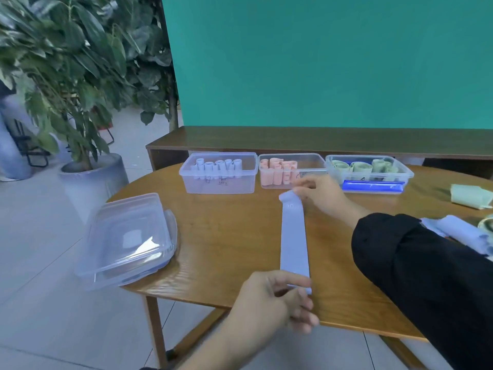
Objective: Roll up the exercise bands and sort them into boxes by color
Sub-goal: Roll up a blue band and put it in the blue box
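Pale blue band (293,236) lies flat, stretched lengthwise down the middle of the counter (226,236), from centre frame toward the lower edge. My right hand (320,193) pinches its far end, which is lifted and curled over just in front of the pink box (290,170). My left hand (269,297) pinches the near end at the counter's edge, fingers curled round it. Both grips closed on the band; neither is free.

Step in hand, as I judge it: start the roll. Best done by keeping the strip taut and straight, turning one end tightly onto itself, edges aligned so the roll does not cone, the other hand holding tension until the last turn.

Destination should be the left box (218,173), upper centre, which holds pale blue rolls. Green rolls fill the right box (369,173).

Stacked lids (125,241) sit at left. Loose bands, green (470,196) and blue (458,233), lie at the right edge.

Writing: faint marks near the band's far end and dark scrawl on the left box's front; neither legible.
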The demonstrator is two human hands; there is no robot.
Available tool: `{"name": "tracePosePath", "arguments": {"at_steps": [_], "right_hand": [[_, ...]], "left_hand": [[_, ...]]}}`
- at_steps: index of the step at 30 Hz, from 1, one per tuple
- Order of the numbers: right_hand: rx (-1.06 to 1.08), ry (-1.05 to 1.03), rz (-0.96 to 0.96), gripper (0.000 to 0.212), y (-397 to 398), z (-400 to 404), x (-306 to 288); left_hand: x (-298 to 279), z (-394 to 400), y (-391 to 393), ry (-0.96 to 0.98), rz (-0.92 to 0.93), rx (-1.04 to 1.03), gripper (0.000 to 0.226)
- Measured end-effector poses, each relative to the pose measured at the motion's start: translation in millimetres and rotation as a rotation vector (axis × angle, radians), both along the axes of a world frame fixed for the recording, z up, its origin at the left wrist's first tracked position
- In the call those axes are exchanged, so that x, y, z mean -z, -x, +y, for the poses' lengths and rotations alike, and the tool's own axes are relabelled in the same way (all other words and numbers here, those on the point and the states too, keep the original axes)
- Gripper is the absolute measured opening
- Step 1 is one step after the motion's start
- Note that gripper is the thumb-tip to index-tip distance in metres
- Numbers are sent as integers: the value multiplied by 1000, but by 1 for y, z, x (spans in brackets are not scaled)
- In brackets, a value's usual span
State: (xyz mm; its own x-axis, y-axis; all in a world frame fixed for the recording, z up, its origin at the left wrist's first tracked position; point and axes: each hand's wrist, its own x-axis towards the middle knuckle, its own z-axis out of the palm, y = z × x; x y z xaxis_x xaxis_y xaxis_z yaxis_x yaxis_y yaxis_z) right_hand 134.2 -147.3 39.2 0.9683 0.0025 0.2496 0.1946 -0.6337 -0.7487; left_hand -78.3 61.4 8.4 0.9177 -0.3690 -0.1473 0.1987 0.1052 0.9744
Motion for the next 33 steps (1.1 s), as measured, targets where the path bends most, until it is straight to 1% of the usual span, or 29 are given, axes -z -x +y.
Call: {"name": "tracePosePath", "arguments": {"at_steps": [3, 5, 7, 9, 11, 14, 17, 20, 22, 27, 30, 33], "right_hand": [[37, 144, 26, 51, 3, -4, 8], [51, 178, 58, 59, 10, -7, 12], [42, 194, 83, 63, 27, -10, 11], [4, 189, 103, 59, 53, -12, 9], [-40, 169, 136, 52, 84, -11, 9], [-106, 115, 164, 44, 133, -7, 18], [-119, 86, 42, 32, 176, 0, 31], [-119, -59, -108, 14, 203, 7, 36], [-169, -100, -125, 8, 211, 11, 36], [-294, 18, -145, 17, 217, 9, 41], [-345, 97, -170, 10, 215, 7, 45], [-366, 112, -172, 7, 213, 6, 47]], "left_hand": [[1, -2, 0, -41, 7, 11, 13], [-1, -1, 2, -67, 7, 35, 14], [-4, 1, 5, -78, -1, 76, 16], [-7, 3, 8, -75, -26, 89, 16], [-10, 6, 11, -79, -90, 38, 14], [-8, 10, 7, -201, -303, -125, 15], [-4, 17, -3, -350, -513, -214, 19], [-5, 27, -11, -487, -688, -136, 15], [-3, 32, -15, -530, -709, -87, 13], [4, 36, -18, -566, -716, -31, 11], [2, 37, -18, -639, -732, -26, 13], [3, 37, -18, -660, -742, -10, 13]]}}
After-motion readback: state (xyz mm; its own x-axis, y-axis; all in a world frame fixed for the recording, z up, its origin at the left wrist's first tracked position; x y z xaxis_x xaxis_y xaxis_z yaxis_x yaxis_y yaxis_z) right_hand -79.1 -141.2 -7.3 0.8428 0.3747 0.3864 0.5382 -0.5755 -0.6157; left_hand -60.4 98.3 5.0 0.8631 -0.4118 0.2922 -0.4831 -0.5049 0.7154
